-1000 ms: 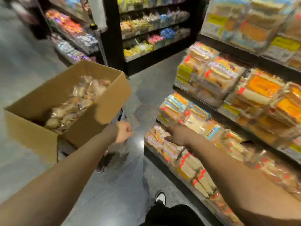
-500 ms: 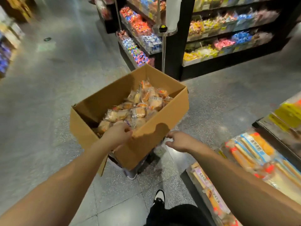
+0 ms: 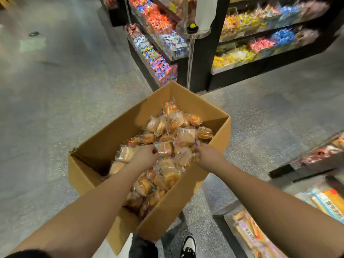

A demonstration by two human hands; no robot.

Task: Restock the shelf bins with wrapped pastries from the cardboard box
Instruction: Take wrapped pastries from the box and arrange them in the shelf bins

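Observation:
An open cardboard box stands in front of me, heaped with clear-wrapped golden pastries. Both my hands are inside it, on top of the heap. My left hand has its fingers curled and pinches the wrapper edge of a pastry near the middle. My right hand is curled on the wrapper of another pastry by the box's right wall. The shelf bins with packaged bread sit low at the right edge, blurred.
Black shelves of bright wrapped candy stand just behind the box, with a metal pole at their corner. More bread packs lie in the bottom-right bin. My shoe is under the box's near corner. Grey speckled floor spreads to the left.
My view swung from the bread shelf to the box. Both hands moved from outside the box's near wall into it and closed on pastry wrappers.

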